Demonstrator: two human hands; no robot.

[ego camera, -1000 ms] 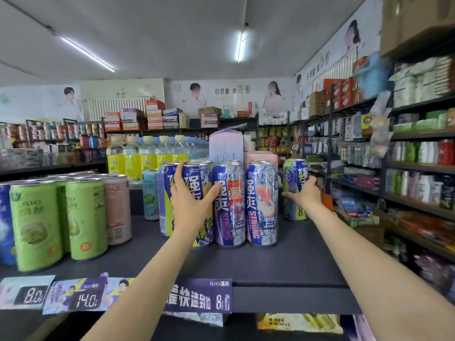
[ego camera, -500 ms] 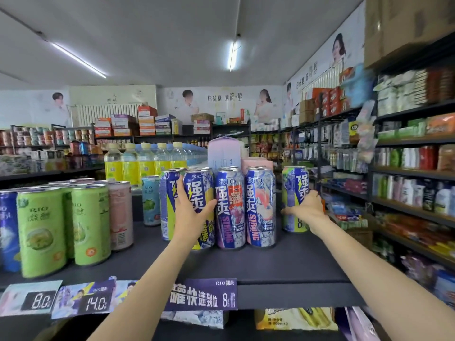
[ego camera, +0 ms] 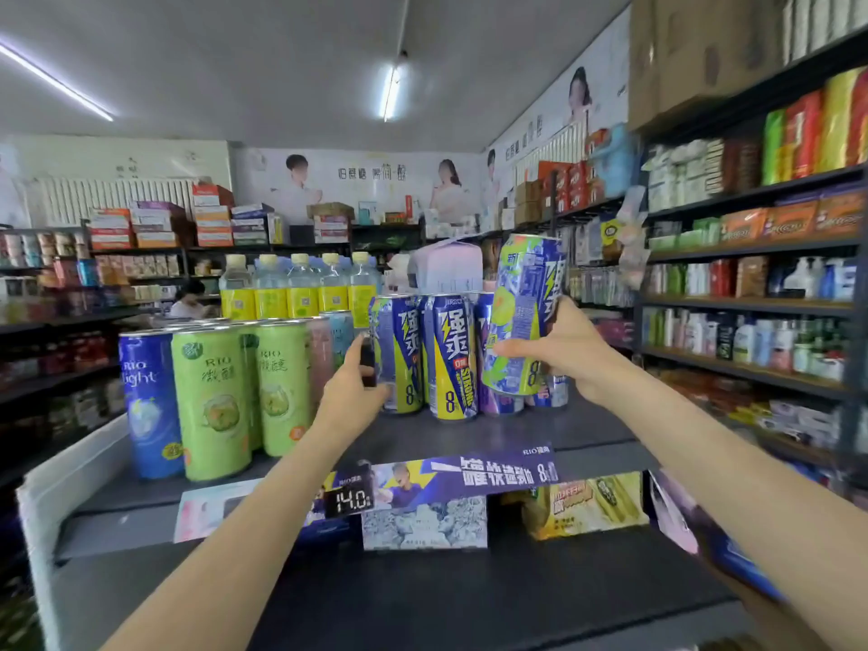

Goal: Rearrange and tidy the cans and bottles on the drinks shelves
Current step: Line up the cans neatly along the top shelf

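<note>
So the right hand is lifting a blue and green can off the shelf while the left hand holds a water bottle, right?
Not quite. In the head view the left hand grips a blue and yellow can standing on the shelf, not a water bottle. The right hand does hold the blue and green can lifted.

Both your forearms are bare from the bottom edge of the frame up to the wrists, with no sleeve in view. Your left hand (ego camera: 350,392) and right hand (ego camera: 570,350) are bare too: slim, smooth, fingers uncovered, nails short where they show.
</note>
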